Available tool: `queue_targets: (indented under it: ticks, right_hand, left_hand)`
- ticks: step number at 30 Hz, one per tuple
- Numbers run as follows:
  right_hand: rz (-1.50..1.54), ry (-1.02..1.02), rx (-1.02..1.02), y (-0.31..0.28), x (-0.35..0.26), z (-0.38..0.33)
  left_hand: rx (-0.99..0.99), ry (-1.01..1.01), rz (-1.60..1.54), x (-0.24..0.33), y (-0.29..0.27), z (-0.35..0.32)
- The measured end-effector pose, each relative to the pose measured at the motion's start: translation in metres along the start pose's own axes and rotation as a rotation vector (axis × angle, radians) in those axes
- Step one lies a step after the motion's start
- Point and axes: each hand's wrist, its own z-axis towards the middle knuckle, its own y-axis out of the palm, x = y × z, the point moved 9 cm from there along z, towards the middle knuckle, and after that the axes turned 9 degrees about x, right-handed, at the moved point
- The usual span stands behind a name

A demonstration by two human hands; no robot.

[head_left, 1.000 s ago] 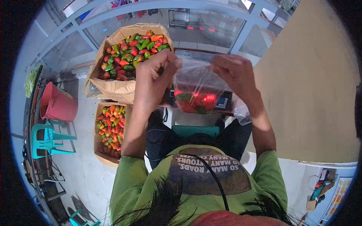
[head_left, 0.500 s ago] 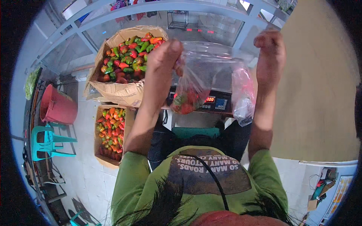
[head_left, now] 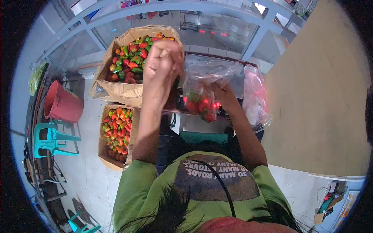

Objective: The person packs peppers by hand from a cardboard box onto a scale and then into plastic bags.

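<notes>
A clear plastic bag [head_left: 200, 101] with red and green peppers in it hangs in front of a digital scale [head_left: 180, 100] with a lit red display. My right hand [head_left: 223, 92] is closed on the gathered plastic at the bag's right side, its fingers partly behind the film. Raised and closed, my left hand [head_left: 163, 58] is beside the bag's upper left edge. Whether its fingers pinch plastic or something else is hidden. Behind that hand stands a large open cardboard box [head_left: 120, 91] full of red, green and orange peppers.
A second box [head_left: 101, 147] of peppers sits on the floor at left. Pink and clear plastic bags [head_left: 254, 95] lie right of the scale. A tan panel [head_left: 314, 105] borders the right side. A red bucket [head_left: 64, 103] and turquoise stool [head_left: 46, 139] stand far left.
My right hand has come down and left from its raised place at right to the bag. My left hand has shifted slightly left. The bag has moved a little right and its top spreads rightward.
</notes>
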Motion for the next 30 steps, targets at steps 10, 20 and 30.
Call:
queue_targets:
  ticks: [10,20,30]
  right_hand:
    - [-0.528,-0.357,-0.072,-0.004,-0.063,0.0]
    - [0.061,-0.272,0.073,-0.054,-0.073,-0.007]
    - [-0.083,-0.224,-0.162,-0.017,-0.077,0.016]
  left_hand:
    - [-0.532,-0.986,0.45,-0.188,0.005,-0.103]
    - [-0.49,-0.556,0.147,-0.141,0.026,-0.074]
    - [-0.384,-0.638,0.115,-0.146,0.012,-0.084]
